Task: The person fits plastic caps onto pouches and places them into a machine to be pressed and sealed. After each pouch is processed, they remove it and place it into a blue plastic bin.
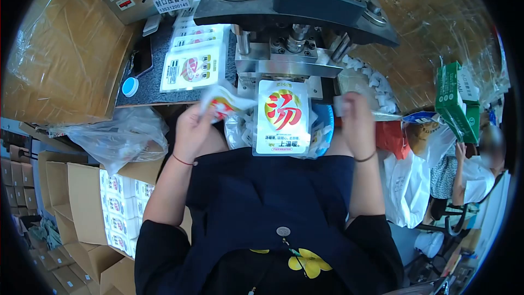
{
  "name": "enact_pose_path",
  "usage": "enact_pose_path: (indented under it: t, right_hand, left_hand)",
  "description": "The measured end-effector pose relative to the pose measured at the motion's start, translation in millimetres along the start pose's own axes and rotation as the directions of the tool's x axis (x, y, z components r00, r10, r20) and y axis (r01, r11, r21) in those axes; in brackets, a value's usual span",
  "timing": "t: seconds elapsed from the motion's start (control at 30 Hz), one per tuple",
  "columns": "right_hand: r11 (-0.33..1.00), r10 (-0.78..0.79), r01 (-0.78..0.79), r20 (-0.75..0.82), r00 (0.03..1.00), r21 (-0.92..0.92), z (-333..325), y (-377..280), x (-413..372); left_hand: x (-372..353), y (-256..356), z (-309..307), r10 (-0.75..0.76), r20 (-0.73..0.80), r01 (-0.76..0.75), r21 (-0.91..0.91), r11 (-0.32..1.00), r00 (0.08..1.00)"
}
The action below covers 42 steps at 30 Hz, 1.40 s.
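Observation:
My left hand (192,134) is closed on a white printed pouch (221,104), which is tilted and smeared by motion. A flat pouch (282,117) with a large red character on a gold disc is at the press's front edge, between my hands. Over it is the metal sealing press (297,65) with its steel bar. My right hand (357,123) is raised to the right of this pouch, fingers curled and blurred. Something pale shows at its fingertips, too smeared to name. A stack of similar pouches (194,65) lies on the dark worktop to the left.
A blue basin (323,131) sits below the press. White scraps (376,82) are heaped at right. A phone (142,57) and blue cap (130,87) lie at left. An open carton (87,202) stands lower left; a green box (456,101) and another person (469,180) are at right.

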State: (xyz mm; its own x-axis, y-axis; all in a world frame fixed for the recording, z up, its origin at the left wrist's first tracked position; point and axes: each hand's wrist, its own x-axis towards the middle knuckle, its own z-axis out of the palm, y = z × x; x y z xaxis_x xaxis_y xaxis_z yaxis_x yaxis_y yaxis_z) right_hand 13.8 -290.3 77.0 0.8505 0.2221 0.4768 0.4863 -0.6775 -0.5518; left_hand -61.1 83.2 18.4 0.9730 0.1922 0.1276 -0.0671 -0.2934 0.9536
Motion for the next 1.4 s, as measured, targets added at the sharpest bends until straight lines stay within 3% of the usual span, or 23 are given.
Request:
enact_pose_path:
  t: [0.07, 0.1, 0.17, 0.27, 0.4, 0.53, 0.63, 0.77, 0.83, 0.93, 0.97, 1.0, 1.1, 1.13, 1.27, 1.37, 1.4]
  right_hand:
    - [0.963, -0.246, 0.220, 0.179, 0.953, 0.154, 16, -16, 7]
    - [0.957, -0.208, 0.147, 0.237, 0.949, 0.251, 16, -30, 10]
    - [0.919, -0.127, 0.073, 0.116, 0.985, 0.386, 16, -40, 15]
    - [0.889, -0.089, 0.068, 0.026, 0.996, 0.453, 11, -62, 27]
    - [0.936, -0.309, 0.260, 0.204, 0.929, 0.235, 5, -40, 33]
    - [0.938, -0.278, 0.144, 0.436, 0.856, 0.316, -15, -24, 30]
    - [0.945, -0.252, 0.106, 0.481, 0.839, 0.310, -22, -12, 34]
    - [0.929, -0.322, 0.154, 0.532, 0.783, 0.336, -18, -3, 31]
    - [0.917, -0.300, 0.098, 0.507, 0.808, 0.386, -16, -4, 29]
    - [0.953, -0.177, 0.203, 0.131, 0.975, -0.226, -30, 21, 35]
    - [0.865, -0.109, 0.142, 0.095, 0.989, -0.482, -39, 33, 38]
    - [0.823, -0.006, 0.028, 0.041, 0.999, -0.567, -42, 53, 36]
    - [0.634, 0.363, -0.110, 0.169, 0.916, -0.766, -44, 70, 30]
    - [0.631, 0.400, -0.137, 0.169, 0.901, -0.764, -40, 78, 31]
    - [0.875, 0.269, -0.032, 0.429, 0.862, -0.484, -48, 101, 34]
    - [0.977, 0.144, -0.036, 0.520, 0.842, -0.212, -53, 107, 29]
    - [0.985, 0.136, -0.055, 0.526, 0.840, -0.166, -57, 102, 27]
  left_hand:
    - [-6, 13, 22, -0.087, 0.173, 0.118, -0.178, 0.977, 0.981]
    - [-9, 20, 33, -0.151, 0.213, 0.177, -0.107, 0.978, 0.965]
    - [-11, 24, 52, -0.058, 0.292, 0.065, -0.013, 0.998, 0.955]
    - [-17, 20, 82, -0.062, 0.360, 0.114, -0.127, 0.985, 0.931]
    - [-25, 34, 98, -0.135, 0.599, 0.398, -0.331, 0.855, 0.789]
    - [-36, 36, 113, -0.125, 0.749, 0.608, -0.414, 0.677, 0.650]
    - [-37, 47, 119, -0.112, 0.788, 0.666, -0.425, 0.613, 0.606]
    - [-36, 40, 123, -0.141, 0.815, 0.688, -0.365, 0.627, 0.561]
    - [-39, 40, 126, -0.124, 0.809, 0.689, -0.396, 0.607, 0.575]
    - [-33, 29, 123, -0.163, 0.757, 0.675, -0.436, 0.595, 0.633]
    - [-29, 24, 119, -0.186, 0.731, 0.668, -0.449, 0.594, 0.657]
    - [-21, 25, 115, -0.185, 0.692, 0.650, -0.504, 0.569, 0.698]
    - [7, 30, 102, -0.203, 0.606, 0.589, -0.548, 0.594, 0.769]
    - [17, 35, 99, -0.243, 0.612, 0.620, -0.536, 0.573, 0.753]
    - [36, 35, 94, -0.299, 0.643, 0.680, -0.493, 0.543, 0.705]
    - [33, 18, 104, -0.148, 0.396, 0.377, -0.599, 0.707, 0.906]
    - [33, 20, 91, -0.033, 0.081, 0.052, -0.247, 0.968, 0.996]
